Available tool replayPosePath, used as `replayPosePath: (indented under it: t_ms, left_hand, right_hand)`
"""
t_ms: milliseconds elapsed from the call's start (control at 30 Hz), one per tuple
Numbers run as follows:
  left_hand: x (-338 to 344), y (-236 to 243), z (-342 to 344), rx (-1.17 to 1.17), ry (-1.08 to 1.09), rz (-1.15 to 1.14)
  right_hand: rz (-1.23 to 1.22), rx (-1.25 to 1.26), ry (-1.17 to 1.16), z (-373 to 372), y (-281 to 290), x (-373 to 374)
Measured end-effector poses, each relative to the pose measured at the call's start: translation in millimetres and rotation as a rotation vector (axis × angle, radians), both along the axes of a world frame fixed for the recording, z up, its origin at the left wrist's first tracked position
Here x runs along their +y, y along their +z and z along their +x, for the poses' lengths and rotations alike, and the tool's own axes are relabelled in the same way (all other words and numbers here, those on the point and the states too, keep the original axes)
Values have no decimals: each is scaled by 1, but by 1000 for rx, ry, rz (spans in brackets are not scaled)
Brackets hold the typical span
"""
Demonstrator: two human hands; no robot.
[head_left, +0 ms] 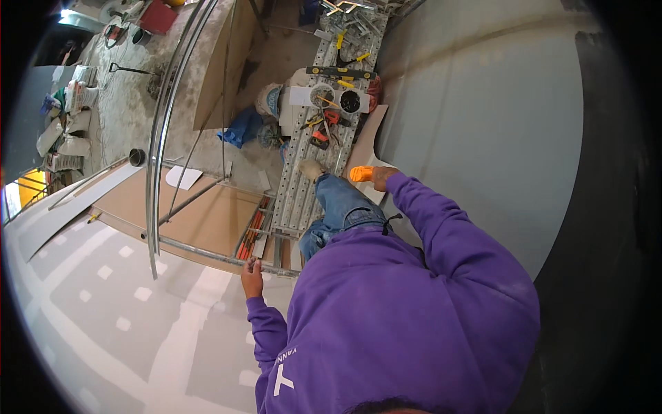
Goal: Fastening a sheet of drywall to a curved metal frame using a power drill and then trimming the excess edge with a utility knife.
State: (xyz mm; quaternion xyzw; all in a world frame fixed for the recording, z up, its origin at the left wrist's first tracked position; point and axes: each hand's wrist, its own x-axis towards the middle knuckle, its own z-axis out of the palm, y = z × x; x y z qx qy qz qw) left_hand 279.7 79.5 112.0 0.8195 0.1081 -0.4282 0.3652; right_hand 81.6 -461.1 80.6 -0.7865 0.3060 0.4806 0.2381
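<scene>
My right hand (380, 179) closes on a bright orange object (360, 173), held beside the curved pale board. Its exact kind I cannot make out. My left hand (253, 277) is at the metal scaffold tube (200, 250), its fingers curled against it. Purple sleeves cover both arms. Under my foot runs a perforated metal plank (293, 200). On it lie a red and black cordless drill (334, 119), a bucket of dark stuff (350, 101), a second bucket (322, 95) and a yellow-black spirit level (341, 72).
Metal fittings (355, 31) heap at the plank's far end. Upright metal rails (172, 110) stand left of it. A brown board (186, 207) and orange-red long tools (252, 231) lie near my left hand. Patched plasterboard (124, 297) spans the lower left; a large grey panel (483, 124) rises at right.
</scene>
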Motion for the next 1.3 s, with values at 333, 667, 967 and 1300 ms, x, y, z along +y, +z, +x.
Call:
replayPosePath:
  t_ms: [333,667,967,1300]
  left_hand:
    - [-26,-14,-56,-5,-25,-1]
    - [-5,7,-89,-17,198,151]
    - [-40,13,-82,-318,80,184]
    - [24,109,-146,-533,1059,-238]
  right_hand:
    - [-33,91,-74,-16,-55,-68]
    - [103,-149,9,58,-101,-59]
    - [246,-595,415,99,-113,-52]
    - [783,-1118,599,298,170,133]
